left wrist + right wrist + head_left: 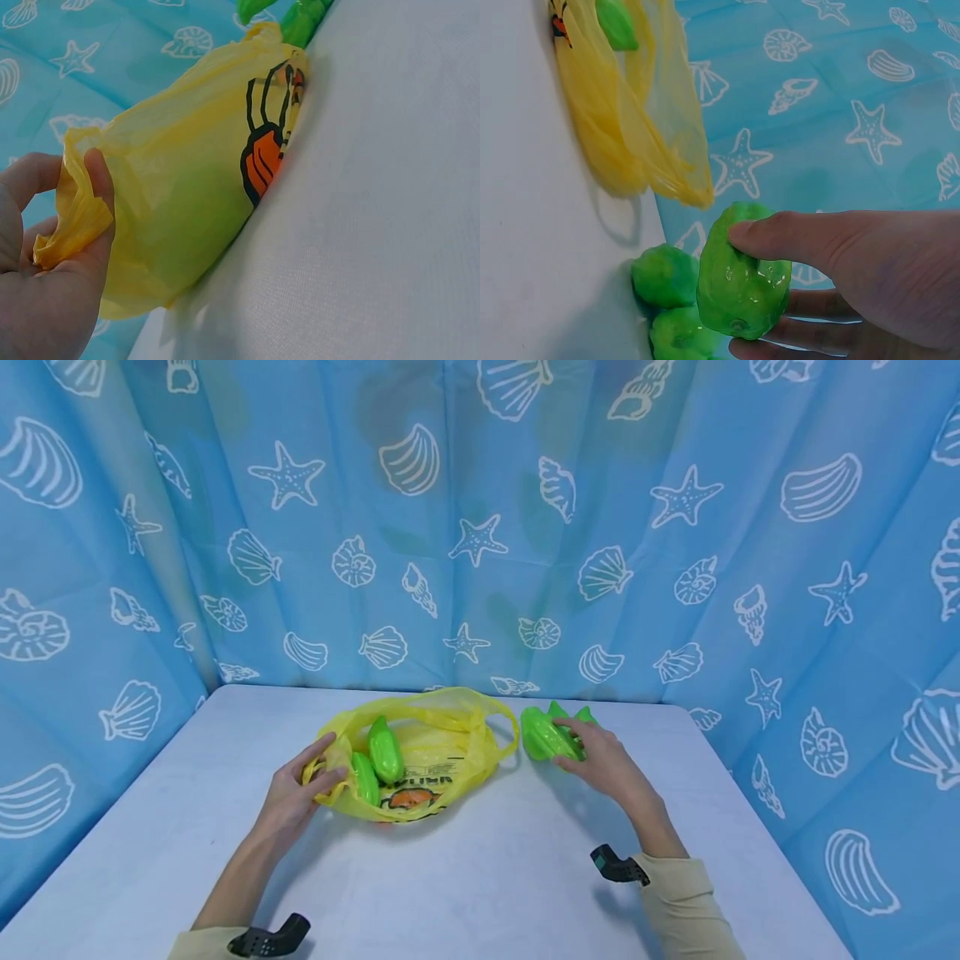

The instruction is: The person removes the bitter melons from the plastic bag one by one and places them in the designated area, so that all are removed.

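A yellow plastic bag (474, 735) lies on its side with its mouth open toward me. My left hand (296, 789) pinches a bunched part of its left rim between thumb and fingers. Inside the bag are two glossy green, oblong fruits, one upright-leaning (386, 752) and one lower at the left (366, 778). To the right of the bag, my right hand (609, 767) grips another lumpy green fruit (744, 292), thumb on its upper side and fingers beneath. Beside that fruit, two more green fruits (664, 274) sit close together, partly hidden in the head view.
A white table (480, 885) spreads beneath everything. Behind it and along both sides hangs a blue curtain (480, 635) with white shell and starfish prints. A bag handle (510, 735) loops out toward the green fruits. Both wrists wear black devices (618, 865).
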The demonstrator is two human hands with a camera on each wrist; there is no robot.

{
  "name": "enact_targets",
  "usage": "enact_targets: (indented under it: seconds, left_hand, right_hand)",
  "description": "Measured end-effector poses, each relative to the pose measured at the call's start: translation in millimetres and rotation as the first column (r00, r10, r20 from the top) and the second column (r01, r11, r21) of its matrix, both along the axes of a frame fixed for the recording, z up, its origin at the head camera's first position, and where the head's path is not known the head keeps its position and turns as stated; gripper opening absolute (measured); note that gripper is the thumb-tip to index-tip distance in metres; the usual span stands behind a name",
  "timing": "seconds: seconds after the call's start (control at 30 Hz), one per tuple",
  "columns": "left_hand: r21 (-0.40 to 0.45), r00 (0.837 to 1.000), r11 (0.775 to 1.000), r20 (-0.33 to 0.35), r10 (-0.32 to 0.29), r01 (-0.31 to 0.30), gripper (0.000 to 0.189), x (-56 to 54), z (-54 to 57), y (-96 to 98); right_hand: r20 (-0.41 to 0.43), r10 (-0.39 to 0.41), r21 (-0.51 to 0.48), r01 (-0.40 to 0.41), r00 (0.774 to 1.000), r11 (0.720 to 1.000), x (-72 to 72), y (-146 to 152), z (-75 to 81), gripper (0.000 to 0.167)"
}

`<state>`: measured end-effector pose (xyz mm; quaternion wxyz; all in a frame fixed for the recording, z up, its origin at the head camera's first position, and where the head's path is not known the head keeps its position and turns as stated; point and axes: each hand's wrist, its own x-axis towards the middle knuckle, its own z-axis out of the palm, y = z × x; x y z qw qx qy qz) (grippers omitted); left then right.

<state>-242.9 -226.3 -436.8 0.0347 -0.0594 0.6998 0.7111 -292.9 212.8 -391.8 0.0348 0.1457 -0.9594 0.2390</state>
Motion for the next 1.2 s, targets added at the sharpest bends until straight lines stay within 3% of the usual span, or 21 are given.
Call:
enact_targets:
  seconds: [0.37,0.8,1.2]
  left_hand:
    - [-0.002,1.0,1.0,-0.006,-0.006,0.006,0.081,1.3,-1.1,-0.3]
    - [-0.003,1.0,1.0,-0.021,-0.011,0.011,0.082,2.1,-0.6,0.7]
    - [-0.005,1.0,1.0,-0.01,-0.005,0.005,0.082,1.8,-0.6,0.9]
  right_hand:
    - [-0.024,-0.043,-0.028,0.042,0.999,0.999,-3.6,16,-4.7,0.063]
    - [-0.039,-0.161,-0.084,0.158,0.986,0.984,-7.3,47,-5.6,0.064]
    - [-0.08,-0.29,-0.167,0.274,0.954,0.947,-13.8,69,-16.5,0.065]
